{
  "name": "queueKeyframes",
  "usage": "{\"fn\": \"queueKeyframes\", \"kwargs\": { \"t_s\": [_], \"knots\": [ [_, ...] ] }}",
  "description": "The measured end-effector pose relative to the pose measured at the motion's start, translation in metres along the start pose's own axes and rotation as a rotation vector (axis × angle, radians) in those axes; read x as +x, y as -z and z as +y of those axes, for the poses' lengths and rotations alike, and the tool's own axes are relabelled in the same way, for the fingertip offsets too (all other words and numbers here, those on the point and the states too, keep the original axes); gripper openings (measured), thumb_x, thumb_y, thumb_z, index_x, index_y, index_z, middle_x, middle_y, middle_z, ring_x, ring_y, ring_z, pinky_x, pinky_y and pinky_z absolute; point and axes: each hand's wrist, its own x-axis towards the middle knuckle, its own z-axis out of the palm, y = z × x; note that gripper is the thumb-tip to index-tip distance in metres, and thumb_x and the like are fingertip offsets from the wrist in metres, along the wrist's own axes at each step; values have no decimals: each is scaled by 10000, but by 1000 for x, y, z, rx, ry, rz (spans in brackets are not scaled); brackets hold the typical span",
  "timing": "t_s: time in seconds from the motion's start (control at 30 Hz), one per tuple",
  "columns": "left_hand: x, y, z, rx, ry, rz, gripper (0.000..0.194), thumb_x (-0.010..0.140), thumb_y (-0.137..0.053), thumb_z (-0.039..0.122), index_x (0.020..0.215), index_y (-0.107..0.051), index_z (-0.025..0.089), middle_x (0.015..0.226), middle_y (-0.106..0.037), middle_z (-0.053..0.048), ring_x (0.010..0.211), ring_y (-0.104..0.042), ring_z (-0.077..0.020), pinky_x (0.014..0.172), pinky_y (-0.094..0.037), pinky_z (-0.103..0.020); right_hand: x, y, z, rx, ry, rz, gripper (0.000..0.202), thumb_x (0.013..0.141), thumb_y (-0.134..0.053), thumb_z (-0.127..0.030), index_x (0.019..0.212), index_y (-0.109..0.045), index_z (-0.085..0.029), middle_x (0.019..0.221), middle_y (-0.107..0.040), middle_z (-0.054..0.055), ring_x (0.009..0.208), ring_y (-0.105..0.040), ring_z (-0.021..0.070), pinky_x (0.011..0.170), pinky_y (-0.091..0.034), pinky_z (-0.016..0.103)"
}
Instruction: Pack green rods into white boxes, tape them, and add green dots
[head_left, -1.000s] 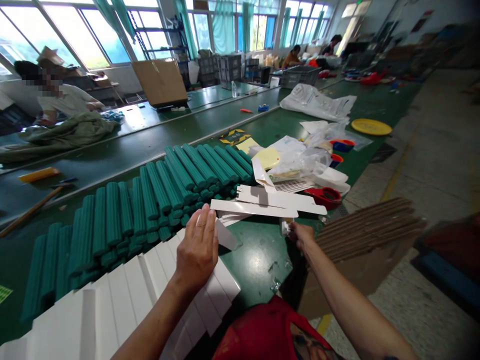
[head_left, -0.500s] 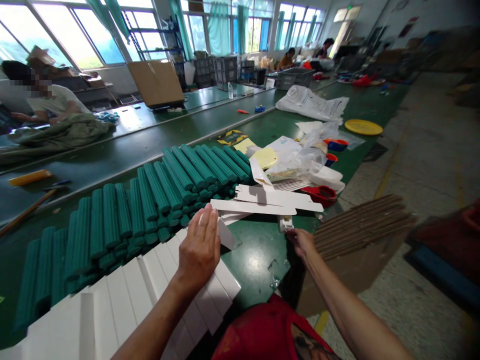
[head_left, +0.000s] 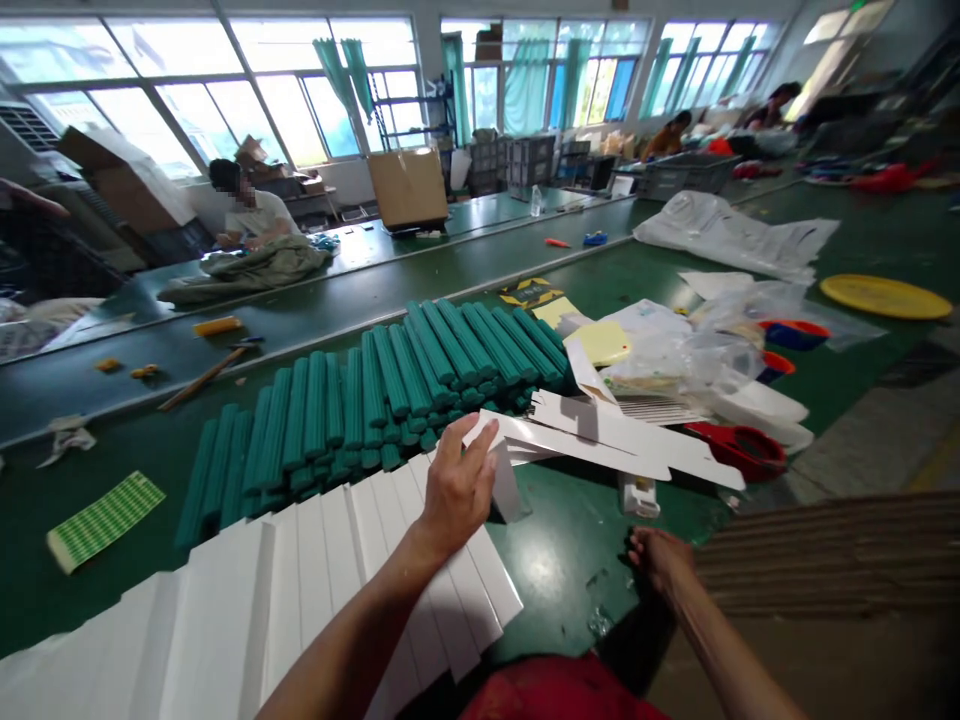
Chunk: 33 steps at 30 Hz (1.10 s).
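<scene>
My left hand [head_left: 459,485] is at the near end of a long white flat carton [head_left: 577,447], its fingers bent over that end and the thumb hidden. Below those fingers a white flap hangs down toward the green tabletop. My right hand [head_left: 661,557] is curled closed at the table's near edge, just below a small white tape dispenser [head_left: 639,496]; whatever its fingertips pinch is too small to make out. Under my left forearm, white folded cartons [head_left: 315,545] lie overlapping in a row. Behind them is a stack of green ribbed rods [head_left: 375,390].
Red-handled scissors [head_left: 739,450], clear plastic bags [head_left: 697,350] and a yellow disc [head_left: 885,296] lie to the right. Brown cardboard sheets [head_left: 817,560] stand beside the table edge. A hammer [head_left: 202,378] and a green-and-white sheet [head_left: 106,520] lie left. People sit farther back.
The view has turned left, so things appear farther right. My left fingers have gone from flat to bent at the carton's end. My right hand has come away from the tape dispenser, toward me.
</scene>
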Motion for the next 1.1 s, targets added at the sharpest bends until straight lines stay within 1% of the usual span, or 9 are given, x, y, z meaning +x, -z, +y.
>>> {"fn": "queueKeyframes", "kwargs": {
  "t_s": [0.1,0.23,0.3,0.37,0.5,0.77,0.9,1.0,1.1],
  "knots": [
    [3,-3,-2,-14,-8,-2,386,925,-490,162,1308,-524,146,1283,-544,-172,1220,-537,-249,976,-516,-405,-38,-29,-23,-24,31,-144,247,551,-792,-252,615,-573,-157,479,-529,-31,348,-427,75,308,-415,203],
    [7,-11,6,-12,-43,19,548,919,-504,179,1437,-337,112,1302,-561,-198,1239,-529,-266,1019,-491,-436,-109,-83,-93,28,270,-592,294,686,-792,-380,766,-616,-158,631,-578,-29,413,-451,60,388,-466,220],
    [7,-15,12,-17,-27,37,629,914,-521,186,1470,-246,86,1311,-553,-216,1232,-539,-266,1018,-494,-426,-140,-106,-125,44,337,-738,277,739,-765,-385,766,-610,-156,641,-579,-28,414,-450,57,400,-479,228],
    [7,-17,16,-23,-6,44,668,913,-527,190,1484,-197,85,1313,-551,-217,1224,-548,-259,1017,-496,-415,-162,-121,-145,31,362,-810,283,757,-754,-396,754,-610,-152,625,-571,-32,405,-444,53,397,-477,223],
    [4,-20,21,-18,19,42,681,921,-497,191,1498,-147,100,1315,-551,-206,1209,-560,-253,1008,-504,-408,-177,-135,-149,-20,375,-821,321,757,-749,-429,701,-607,-146,567,-549,-36,389,-449,55,387,-462,209],
    [5,-24,28,32,14,76,694,906,-486,170,1496,-135,70,1296,-554,-213,1158,-569,-279,962,-527,-421,-173,-141,-149,-139,313,-711,409,664,-788,-494,608,-580,-146,487,-559,-16,346,-449,68,336,-395,192],
    [3,-24,29,44,-20,74,704,907,-488,161,1503,-122,89,1318,-533,-209,1173,-550,-274,969,-518,-418,-172,-142,-160,-163,94,-754,420,580,-832,-462,567,-562,-140,463,-528,-31,324,-385,47,298,-375,192],
    [2,-19,27,6,-50,-3,646,907,-480,145,1492,-209,162,1330,-505,-178,1213,-513,-265,994,-494,-428,-170,-142,-172,-239,-58,-789,394,553,-839,-404,544,-546,-141,421,-472,-54,317,-338,36,284,-373,191],
    [4,-11,24,-41,-31,-128,521,889,-482,145,1402,-399,176,1325,-467,-173,1221,-489,-278,995,-482,-451,-170,-142,-179,-293,-74,-787,397,546,-837,-394,551,-523,-152,442,-488,-55,318,-328,34,278,-367,197]
  ]
}}
